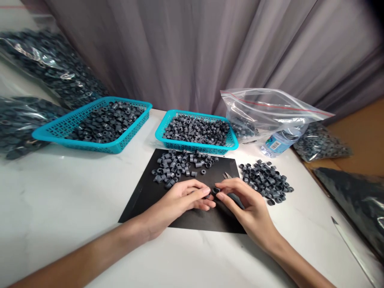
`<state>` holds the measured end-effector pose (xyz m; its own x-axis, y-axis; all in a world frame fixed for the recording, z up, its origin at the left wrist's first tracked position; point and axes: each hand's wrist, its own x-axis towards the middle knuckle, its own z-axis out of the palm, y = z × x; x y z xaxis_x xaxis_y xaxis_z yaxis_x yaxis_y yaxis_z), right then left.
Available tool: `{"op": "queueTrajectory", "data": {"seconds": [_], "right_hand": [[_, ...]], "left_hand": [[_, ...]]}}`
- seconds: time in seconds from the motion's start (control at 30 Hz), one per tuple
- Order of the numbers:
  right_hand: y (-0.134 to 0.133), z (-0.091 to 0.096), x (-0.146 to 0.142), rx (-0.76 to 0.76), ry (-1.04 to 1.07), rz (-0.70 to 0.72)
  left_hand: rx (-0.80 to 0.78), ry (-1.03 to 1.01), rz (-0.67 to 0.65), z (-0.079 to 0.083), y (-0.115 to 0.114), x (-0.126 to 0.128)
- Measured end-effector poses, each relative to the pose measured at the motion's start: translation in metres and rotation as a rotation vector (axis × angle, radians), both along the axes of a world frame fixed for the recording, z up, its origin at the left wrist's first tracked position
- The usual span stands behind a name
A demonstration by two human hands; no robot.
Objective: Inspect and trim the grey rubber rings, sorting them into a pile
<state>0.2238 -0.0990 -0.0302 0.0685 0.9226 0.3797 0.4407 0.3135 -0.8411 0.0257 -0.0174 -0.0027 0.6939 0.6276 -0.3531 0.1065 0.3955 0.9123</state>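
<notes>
Over the black mat, my left hand pinches a small dark grey piece between thumb and fingers, which partly hide it. Close beside it, my right hand grips a short dark plastic ring by thumb and forefinger, its opening showing. Beyond the hands lies a loose pile of grey tube pieces on the mat. Pointed metal tips of a tool show just past my right hand, which covers much of it. To the right, another pile of grey rings rests on the white table.
Two turquoise baskets, one at left and one in the middle, hold many grey pieces. Behind right stand an opened zip bag and a water bottle. Filled bags crowd the left; others lie right. A grey curtain hangs behind.
</notes>
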Motion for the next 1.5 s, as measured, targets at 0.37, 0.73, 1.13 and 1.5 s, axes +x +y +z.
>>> {"op": "queueTrajectory", "data": {"seconds": [0.37,0.73,1.13,1.5], "right_hand": [[-0.002,0.006,-0.009,0.043,-0.012,-0.008],[-0.001,0.007,-0.01,0.049,-0.174,-0.012],[0.015,-0.013,-0.015,-0.023,-0.678,0.054],[0.008,0.003,-0.015,0.09,-0.112,-0.097]], "left_hand": [[-0.212,-0.046,0.13,0.008,-0.005,0.001],[-0.322,-0.167,0.085,0.007,-0.011,0.004],[-0.386,-0.183,0.124,0.017,-0.005,0.003],[-0.298,-0.175,0.1,0.009,-0.002,0.004]]}}
